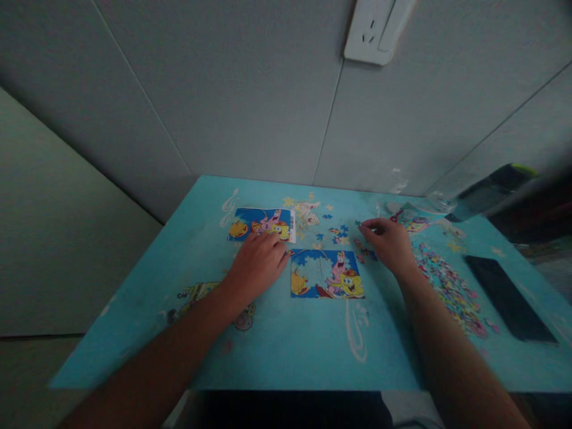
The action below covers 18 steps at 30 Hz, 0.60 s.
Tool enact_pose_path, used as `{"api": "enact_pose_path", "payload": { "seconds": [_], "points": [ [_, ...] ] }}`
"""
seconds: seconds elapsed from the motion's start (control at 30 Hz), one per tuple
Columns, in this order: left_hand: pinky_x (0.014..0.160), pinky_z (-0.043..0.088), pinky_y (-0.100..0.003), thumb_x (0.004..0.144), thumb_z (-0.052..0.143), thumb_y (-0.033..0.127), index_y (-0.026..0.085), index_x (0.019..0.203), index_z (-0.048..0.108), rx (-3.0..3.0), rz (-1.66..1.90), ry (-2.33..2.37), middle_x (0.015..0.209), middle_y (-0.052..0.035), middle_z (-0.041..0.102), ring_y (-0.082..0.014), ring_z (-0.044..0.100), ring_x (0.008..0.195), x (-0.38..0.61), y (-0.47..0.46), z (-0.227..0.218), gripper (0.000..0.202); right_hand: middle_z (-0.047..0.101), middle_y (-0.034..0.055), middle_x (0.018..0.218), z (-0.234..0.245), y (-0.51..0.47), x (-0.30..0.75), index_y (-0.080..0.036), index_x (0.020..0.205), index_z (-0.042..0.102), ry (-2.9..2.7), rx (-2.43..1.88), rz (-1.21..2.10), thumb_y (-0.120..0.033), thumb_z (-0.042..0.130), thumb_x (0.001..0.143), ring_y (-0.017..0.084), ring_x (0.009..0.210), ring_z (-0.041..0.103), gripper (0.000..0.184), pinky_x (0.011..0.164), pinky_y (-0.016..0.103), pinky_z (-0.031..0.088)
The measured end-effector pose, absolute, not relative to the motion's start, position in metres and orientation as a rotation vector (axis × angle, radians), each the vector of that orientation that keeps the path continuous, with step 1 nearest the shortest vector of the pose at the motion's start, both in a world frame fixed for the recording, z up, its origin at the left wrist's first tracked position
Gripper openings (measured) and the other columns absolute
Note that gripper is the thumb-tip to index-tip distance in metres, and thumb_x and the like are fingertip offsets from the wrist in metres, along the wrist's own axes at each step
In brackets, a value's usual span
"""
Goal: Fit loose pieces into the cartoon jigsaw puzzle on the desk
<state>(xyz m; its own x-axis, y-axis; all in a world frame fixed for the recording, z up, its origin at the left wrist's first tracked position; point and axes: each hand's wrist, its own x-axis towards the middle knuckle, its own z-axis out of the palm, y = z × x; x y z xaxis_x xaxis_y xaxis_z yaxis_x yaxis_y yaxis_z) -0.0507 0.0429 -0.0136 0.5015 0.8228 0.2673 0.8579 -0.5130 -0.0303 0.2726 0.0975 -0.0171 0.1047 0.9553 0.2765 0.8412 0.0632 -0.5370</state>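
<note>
A partly assembled jigsaw puzzle (351,286) lies flat on the table, with a cartoon picture and a gap in its upper middle. My left hand (261,259) is over the lower edge of a printed picture card (241,215), fingers curled. A small puzzle piece (291,252) shows at its thumb and index finger, by the puzzle's upper left corner. To the right of the puzzle, my right hand (388,241) is closed in a pinch on a small dark blue puzzle piece (358,223). Loose blue pieces (343,229) lie between the hands, behind the puzzle.
A heap of mixed colourful pieces (451,289) spreads beside my right forearm. Farther right lies a black phone-like slab (509,297). A clear container (422,217) and a dark bottle-like object (489,192) are at the back right. A grey wall (268,119) borders the table (286,351).
</note>
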Motion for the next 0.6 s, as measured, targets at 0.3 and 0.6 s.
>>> {"api": "enact_pose_path", "payload": {
  "seconds": [0.3,0.6],
  "points": [
    [0.086,0.042,-0.042,0.096,0.054,0.027,0.017,0.097,0.067,-2.578,-0.388,-1.467,0.096,-0.0082,0.062,-0.0256,0.059,0.097,-0.049,0.041,-0.012,0.015,0.073,0.0015,0.080,-0.008,0.030,0.180,-0.023,0.111,0.077,-2.044,-1.340,0.943,-0.033,0.062,0.091,0.013,0.060,0.058,0.027,0.055,0.025,0.047],
    [0.085,0.041,-0.040,0.096,0.053,0.025,0.017,0.088,0.066,-2.721,-0.414,-1.321,0.092,-0.0065,0.061,-0.0228,0.059,0.093,-0.044,0.039,-0.014,0.017,0.073,-0.0005,0.071,-0.018,0.029,0.171,-0.023,0.091,0.078,-2.139,-1.389,0.909,-0.031,0.060,0.093,0.015,0.057,0.062,0.020,0.054,0.027,0.047]
  ]
}}
